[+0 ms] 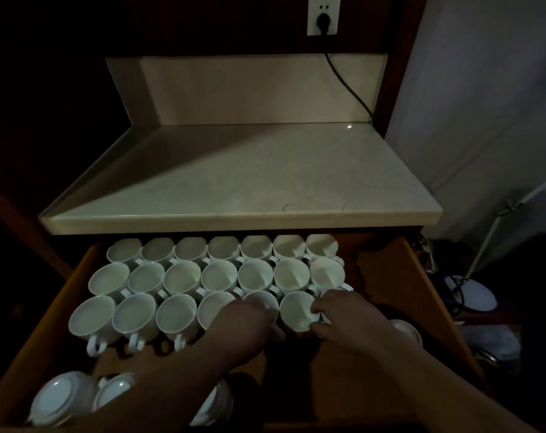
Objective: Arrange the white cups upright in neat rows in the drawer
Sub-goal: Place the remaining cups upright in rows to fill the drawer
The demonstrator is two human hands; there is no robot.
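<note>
**Ana:** Dim light falls on a pale stone countertop (240, 182) above an open wooden drawer (387, 276). Higher up the wall over the drawer, a black cord (346, 85) is plugged into a white socket (323, 15).

**Ben:** Where are the white cups?

**Ana:** All inside the drawer, mouths up, in three rows packed close. The back row (223, 248), seven cups, stands at the drawer's rear, just under the countertop's edge. The middle row (218, 276), also seven, sits against it. The front row (177, 314) comes next toward the drawer's front, and its handles point that way. I can see six cups in it.

**Ben:** And the hands?

**Ana:** Both are at the end of the front row nearer the drawer's right wall. The left hand (249, 317) lies over the fifth cup (262, 296), fingers bent down across its rim. I cannot tell in this gloom whether they clamp it. The right hand (346, 317) curls its thumb and forefinger round the sixth cup (296, 310), on the side facing the drawer's right wall. Something white shows under that palm, too hidden to name.

**Ben:** Anything else in there?

**Ana:** Two overturned white pieces (59, 398) lie bottoms up, side by side, at the drawer's front left corner. Another white piece (406, 329) shows near the drawer's right wall, just beside the right forearm.
</note>
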